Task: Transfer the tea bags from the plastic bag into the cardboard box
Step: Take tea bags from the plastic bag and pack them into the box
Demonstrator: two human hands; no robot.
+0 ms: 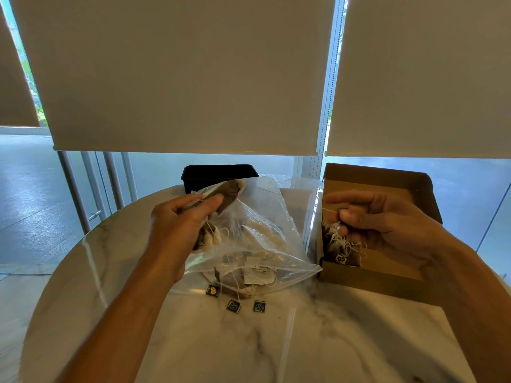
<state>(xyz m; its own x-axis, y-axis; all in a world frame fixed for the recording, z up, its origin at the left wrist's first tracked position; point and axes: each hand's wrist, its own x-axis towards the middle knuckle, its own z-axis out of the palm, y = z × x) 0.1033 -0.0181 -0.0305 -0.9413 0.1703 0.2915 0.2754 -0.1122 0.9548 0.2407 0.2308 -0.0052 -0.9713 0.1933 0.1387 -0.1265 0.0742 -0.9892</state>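
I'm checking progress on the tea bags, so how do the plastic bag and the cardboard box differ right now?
The plastic bag is clear and limp, lying crumpled mid-table; the cardboard box is brown, rigid and opaque, standing open to its right. The left hand grips tea bags over the plastic bag; the right hand pinches strings over the cardboard box. Both contain tea bags.

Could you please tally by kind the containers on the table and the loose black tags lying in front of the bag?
Plastic bag: 1
Cardboard box: 1
Black tub: 1
Loose black tags: 3
Total: 6
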